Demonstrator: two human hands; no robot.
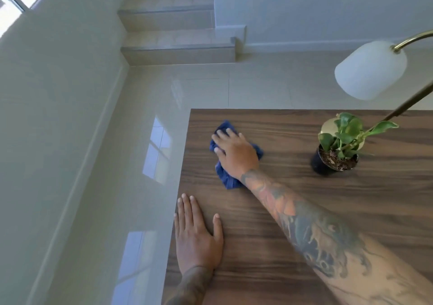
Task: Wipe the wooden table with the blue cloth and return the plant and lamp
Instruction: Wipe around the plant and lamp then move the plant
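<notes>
While my flat right hand point(234, 151) presses the crumpled blue cloth point(225, 180), left hand point(198, 236) flat alongside, the dark wooden table point(293, 215) seems half-wiped. The green potted plant point(338, 144) and white-shaded lamp point(370, 70) await returning.

Left hand point(198, 236) lies flat, palm down, fingers straight and together. Right hand point(234, 151) reaches forward, palm down, fingers spread.

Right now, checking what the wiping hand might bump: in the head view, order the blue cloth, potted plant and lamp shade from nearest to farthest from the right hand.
1. blue cloth, pressed under the right hand.
2. potted plant, to the hand's right on the table.
3. lamp shade, farthest, raised at the upper right.
</notes>
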